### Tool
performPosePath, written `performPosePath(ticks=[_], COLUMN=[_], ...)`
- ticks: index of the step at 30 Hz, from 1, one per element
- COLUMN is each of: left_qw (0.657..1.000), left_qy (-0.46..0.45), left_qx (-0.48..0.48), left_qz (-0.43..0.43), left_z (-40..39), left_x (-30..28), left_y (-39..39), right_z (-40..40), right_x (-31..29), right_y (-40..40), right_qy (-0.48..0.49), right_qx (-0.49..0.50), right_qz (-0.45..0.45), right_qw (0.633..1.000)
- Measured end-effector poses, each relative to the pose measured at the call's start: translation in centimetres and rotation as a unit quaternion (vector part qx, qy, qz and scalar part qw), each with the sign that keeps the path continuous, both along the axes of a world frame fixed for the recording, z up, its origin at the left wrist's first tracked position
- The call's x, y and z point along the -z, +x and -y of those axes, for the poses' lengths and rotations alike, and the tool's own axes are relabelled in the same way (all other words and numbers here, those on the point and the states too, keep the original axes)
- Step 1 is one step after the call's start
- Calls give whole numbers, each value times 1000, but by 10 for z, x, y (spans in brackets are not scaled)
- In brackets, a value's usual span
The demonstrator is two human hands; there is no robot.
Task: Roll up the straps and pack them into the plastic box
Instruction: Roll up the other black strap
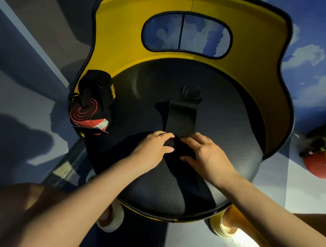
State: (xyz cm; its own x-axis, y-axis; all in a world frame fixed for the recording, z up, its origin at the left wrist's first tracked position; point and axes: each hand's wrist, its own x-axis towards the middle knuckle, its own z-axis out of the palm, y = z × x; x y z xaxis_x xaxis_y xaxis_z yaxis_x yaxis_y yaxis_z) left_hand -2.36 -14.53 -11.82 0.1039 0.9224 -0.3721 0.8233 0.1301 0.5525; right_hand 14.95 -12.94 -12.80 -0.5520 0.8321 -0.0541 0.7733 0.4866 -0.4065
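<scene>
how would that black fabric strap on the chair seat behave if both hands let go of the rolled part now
The black fabric strap looks soft and floppy: its free end lies flat and creased on the black padded chair seat. The roll under the left hand and right hand would probably loosen. It seems light and unlikely to slide far on the grained seat.
</scene>
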Motion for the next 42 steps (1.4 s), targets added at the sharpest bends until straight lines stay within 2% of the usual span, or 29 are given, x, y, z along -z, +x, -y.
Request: performPosePath(ticks=[4, 10, 14, 23, 27, 29, 31, 36, 40, 42], left_qw=[999, 991, 993, 999, 998, 997, 998, 989, 978, 979], left_qy=[7, 96, 98, -15, -51, -53, -27, 114, 135, 128], left_qx=[33, 53, 46, 36, 34, 36, 49, 90, 134, 136], left_qz=[-20, -77, -39, 27, 34, 34, 11, -32, -84, -81], left_z=[-3, 4, 5, -4, -8, -10, -10, -5, -5, -7], left_x=[-1, 5, 5, -1, 0, 1, 2, -2, 1, 1], left_y=[-8, -8, -9, -14, -16, -17, -17, -10, -8, -8], right_z=[-10, -27, -29, -25, -20, -21, -24, -30, -31, -32], right_x=[-2, -10, -13, -5, -3, -2, -1, -4, -7, -8], right_y=[4, 9, 11, 7, 5, 5, 5, 6, 4, 4], right_qy=[-40, -138, -172, -108, -48, -49, -65, -129, -192, -213], right_qx=[10, 16, 14, 9, -47, -52, -46, -10, 25, 22], right_qz=[-50, -70, -79, -87, -25, -32, -60, -91, -109, -109], right_qw=[998, 988, 982, 990, 997, 997, 995, 987, 975, 971])
